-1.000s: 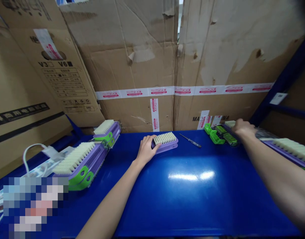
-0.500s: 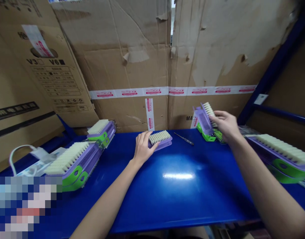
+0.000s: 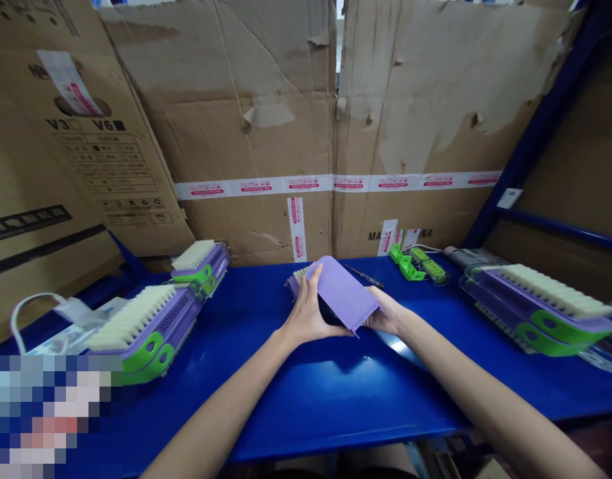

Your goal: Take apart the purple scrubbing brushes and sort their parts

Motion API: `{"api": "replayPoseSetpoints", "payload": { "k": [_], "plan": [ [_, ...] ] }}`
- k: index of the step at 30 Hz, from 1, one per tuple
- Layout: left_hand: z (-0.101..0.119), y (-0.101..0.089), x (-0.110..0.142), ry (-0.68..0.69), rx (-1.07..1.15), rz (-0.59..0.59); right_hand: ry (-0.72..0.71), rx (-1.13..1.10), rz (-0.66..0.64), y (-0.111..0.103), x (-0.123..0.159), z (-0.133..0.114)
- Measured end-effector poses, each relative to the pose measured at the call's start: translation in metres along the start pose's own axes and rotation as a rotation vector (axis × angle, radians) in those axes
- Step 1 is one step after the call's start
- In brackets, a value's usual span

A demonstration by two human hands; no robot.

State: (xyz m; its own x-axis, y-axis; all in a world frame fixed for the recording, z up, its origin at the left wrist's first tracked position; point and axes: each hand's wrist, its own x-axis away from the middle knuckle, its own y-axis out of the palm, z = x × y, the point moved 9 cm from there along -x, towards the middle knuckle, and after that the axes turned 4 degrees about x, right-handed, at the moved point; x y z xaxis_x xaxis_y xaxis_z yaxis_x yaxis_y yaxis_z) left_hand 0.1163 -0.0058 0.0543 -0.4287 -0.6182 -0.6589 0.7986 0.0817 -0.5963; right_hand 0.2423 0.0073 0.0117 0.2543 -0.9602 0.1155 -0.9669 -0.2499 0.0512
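Note:
A purple brush half is held over the middle of the blue table, tilted, with its smooth face towards me. My left hand grips its left side, fingers on the face and thumb at the lower edge. My right hand is closed around its right end, its fingertips partly hidden behind the piece. Just behind my left fingers lies another purple brush half with cream bristles, mostly covered from view. Beyond my right hand are small green plastic parts and a thin screwdriver.
Purple-green brushes stand on the left, a near one and a far one. Another brush stack sits at the right. A white plug with cable lies far left. Cardboard walls the back; a blue post rises right.
My right hand has carried the purple brush half from the right rear to the middle and turned it. My left hand has left the lying brush half and taken hold of this one.

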Motion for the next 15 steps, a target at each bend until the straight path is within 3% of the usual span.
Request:
{"api": "replayPoseSetpoints", "payload": {
  "k": [3,6,11,15],
  "plan": [
    [0.000,0.005,0.001,0.002,-0.019,-0.013,-0.007,0.009,0.222,-0.024,0.004,0.000],
    [0.001,0.004,0.002,-0.005,-0.079,0.035,-0.202,0.148,0.404,-0.039,0.017,-0.029],
    [0.008,-0.008,0.000,-0.012,-0.166,0.151,-0.527,0.786,0.319,-0.008,0.041,-0.083],
    [0.013,-0.012,-0.002,0.036,-0.203,0.188,-0.660,1.134,0.311,0.019,0.050,-0.086]
  ]
}}
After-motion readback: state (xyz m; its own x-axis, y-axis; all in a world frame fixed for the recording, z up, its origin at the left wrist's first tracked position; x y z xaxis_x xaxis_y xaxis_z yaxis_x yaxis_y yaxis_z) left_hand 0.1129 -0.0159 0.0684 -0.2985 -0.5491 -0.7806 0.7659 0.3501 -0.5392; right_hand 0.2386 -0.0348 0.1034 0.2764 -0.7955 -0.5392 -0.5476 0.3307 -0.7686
